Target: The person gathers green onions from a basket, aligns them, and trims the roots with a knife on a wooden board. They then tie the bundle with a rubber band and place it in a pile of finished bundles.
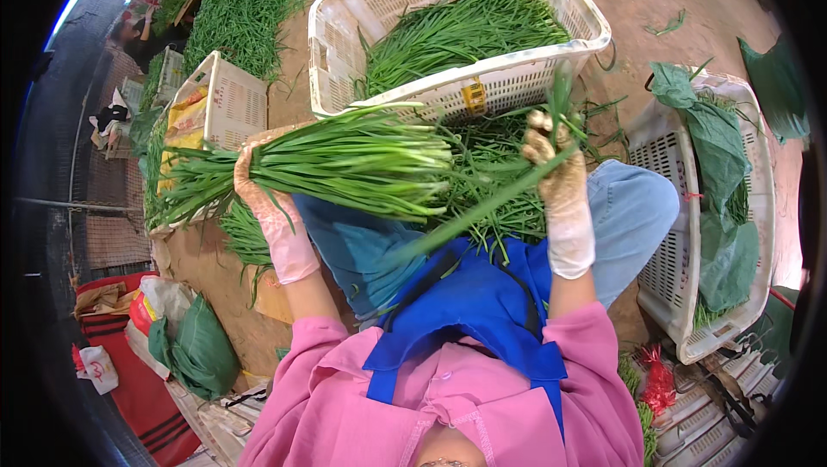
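My left hand, in a soiled glove, is closed around a thick bunch of green garlic chives. The pale cut ends point right and the leaf tips hang to the left. To the right, my gloved right hand grips a few loose chive leaves; one long leaf slants down-left, blurred. Between the hands, a heap of loose chive leaves covers my lap at the blue apron. Just beyond stands a white plastic crate holding many chives laid lengthwise.
A second white crate stands at left, near piled greens. On the right is a crate with green plastic sheeting. Chive bunches lie by my left knee. Green bags sit lower left. Another person is at far left.
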Available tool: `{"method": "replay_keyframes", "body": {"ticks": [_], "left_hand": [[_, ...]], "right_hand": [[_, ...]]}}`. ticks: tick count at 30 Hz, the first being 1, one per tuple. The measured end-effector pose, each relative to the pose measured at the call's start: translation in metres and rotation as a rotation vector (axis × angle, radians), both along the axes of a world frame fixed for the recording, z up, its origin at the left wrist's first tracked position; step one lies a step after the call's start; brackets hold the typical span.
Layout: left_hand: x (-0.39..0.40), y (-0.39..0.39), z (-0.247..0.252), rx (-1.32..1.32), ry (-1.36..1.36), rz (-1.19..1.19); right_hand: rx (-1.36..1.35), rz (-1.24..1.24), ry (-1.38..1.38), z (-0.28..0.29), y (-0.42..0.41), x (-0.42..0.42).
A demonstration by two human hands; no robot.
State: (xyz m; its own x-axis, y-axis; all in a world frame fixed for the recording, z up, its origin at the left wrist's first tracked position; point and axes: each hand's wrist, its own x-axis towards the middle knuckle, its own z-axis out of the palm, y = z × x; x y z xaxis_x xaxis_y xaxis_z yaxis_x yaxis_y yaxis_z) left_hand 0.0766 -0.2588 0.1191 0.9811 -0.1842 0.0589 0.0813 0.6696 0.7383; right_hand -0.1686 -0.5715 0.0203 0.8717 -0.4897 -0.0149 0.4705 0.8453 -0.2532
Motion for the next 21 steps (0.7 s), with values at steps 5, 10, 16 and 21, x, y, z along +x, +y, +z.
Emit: {"method": "replay_keyframes", "body": {"ticks": [5, 10, 16, 21], "left_hand": [[0.001, -0.008, -0.011, -0.066, 0.016, -0.036], [0.0, -0.023, -0.015, -0.014, 0.012, 0.04], [0.013, -0.005, -0.015, -0.174, -0.063, -0.092], [0.006, -0.012, -0.027, -0.225, -0.076, -0.161]], "right_hand": [[-0.642, 0.366, 0.622, 0.023, 0.036, 0.0], [-0.112, 0.457, 0.545, 0.03, 0.092, 0.046], [-0.277, 0.419, 0.386, 0.004, 0.068, -0.011], [-0.381, 0.454, 0.343, 0.025, 0.078, 0.002]]}}
